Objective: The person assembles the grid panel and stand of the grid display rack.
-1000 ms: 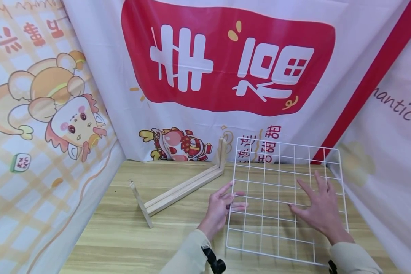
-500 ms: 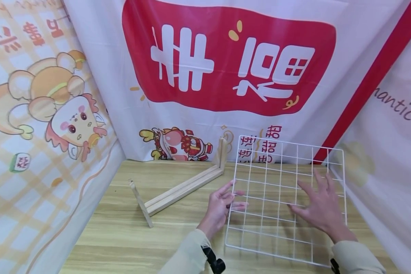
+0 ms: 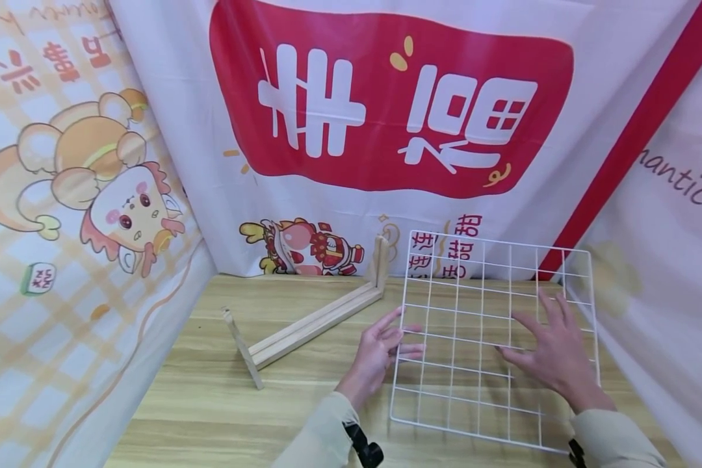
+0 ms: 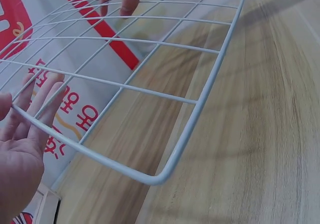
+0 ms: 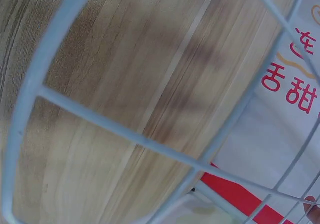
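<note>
A white wire grid panel (image 3: 479,435) is held tilted over the wooden table, its far part overlapping the back cloth in the head view. My left hand (image 3: 373,361) grips its left edge, the thumb on the near side and the other fingers (image 4: 44,102) behind the wires. Over the panel's right part, my right hand (image 3: 561,364) spreads its fingers against the wires. From the left wrist, a rounded corner of the panel shows above the tabletop. To the left of the hands, a light wooden stand (image 3: 316,329) with a grooved bar and two uprights lies on the table.
The wood-grain table (image 3: 199,416) is bounded at the back by a white cloth with a red printed panel (image 3: 380,156). A patterned cloth (image 3: 64,325) hangs along the left, and a white cloth (image 3: 673,260) along the right.
The grid panel has shifted slightly to the right and its far edge a little up. My right hand has moved slightly right with it; the wooden stand stays in place.
</note>
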`<action>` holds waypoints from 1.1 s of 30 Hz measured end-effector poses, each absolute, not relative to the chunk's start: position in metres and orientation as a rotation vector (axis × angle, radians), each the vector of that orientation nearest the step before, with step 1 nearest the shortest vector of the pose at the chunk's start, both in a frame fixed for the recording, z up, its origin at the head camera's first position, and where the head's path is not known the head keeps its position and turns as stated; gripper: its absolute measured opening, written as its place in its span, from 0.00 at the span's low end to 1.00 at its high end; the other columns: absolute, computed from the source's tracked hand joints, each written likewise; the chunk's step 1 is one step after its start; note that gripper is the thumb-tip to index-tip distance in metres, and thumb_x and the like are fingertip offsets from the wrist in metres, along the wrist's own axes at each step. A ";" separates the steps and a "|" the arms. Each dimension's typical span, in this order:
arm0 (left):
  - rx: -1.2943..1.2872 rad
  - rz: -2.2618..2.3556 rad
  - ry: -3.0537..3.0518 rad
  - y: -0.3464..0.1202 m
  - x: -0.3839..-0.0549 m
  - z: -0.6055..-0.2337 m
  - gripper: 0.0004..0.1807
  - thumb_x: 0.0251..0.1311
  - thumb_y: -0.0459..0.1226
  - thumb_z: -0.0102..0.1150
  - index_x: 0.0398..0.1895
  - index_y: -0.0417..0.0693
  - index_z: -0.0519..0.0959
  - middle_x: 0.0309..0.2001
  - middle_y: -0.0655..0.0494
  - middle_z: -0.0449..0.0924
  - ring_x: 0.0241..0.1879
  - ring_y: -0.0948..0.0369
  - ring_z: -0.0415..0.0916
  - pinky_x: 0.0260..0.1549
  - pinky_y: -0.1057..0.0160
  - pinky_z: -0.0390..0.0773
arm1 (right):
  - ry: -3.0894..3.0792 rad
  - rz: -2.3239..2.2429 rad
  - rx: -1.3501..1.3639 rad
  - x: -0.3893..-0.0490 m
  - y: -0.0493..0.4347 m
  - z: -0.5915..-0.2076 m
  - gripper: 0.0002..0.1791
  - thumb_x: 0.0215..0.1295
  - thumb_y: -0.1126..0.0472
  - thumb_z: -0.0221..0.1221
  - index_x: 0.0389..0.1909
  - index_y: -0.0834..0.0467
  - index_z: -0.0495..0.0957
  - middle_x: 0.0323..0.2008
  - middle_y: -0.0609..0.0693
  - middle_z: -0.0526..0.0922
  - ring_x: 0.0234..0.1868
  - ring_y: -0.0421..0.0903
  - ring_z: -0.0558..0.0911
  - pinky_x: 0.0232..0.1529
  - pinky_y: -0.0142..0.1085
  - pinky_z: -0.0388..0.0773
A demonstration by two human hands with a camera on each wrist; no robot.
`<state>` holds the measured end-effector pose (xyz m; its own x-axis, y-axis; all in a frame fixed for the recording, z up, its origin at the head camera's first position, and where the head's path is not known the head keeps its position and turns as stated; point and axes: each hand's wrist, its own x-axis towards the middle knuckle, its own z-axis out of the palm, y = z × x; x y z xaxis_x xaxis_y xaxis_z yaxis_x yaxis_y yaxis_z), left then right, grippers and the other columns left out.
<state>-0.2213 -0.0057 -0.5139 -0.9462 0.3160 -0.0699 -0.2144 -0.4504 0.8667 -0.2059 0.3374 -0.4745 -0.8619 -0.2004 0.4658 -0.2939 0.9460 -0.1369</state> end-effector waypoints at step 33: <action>-0.220 2.147 2.661 -0.085 -0.213 -0.486 0.28 0.72 0.47 0.65 0.74 0.63 0.75 0.75 0.53 0.75 0.76 0.45 0.70 0.79 0.37 0.67 | -2.354 0.299 0.405 -0.212 0.352 -0.468 0.57 0.60 0.10 0.41 0.51 0.59 0.85 0.81 0.71 0.59 0.81 0.78 0.52 0.79 0.77 0.51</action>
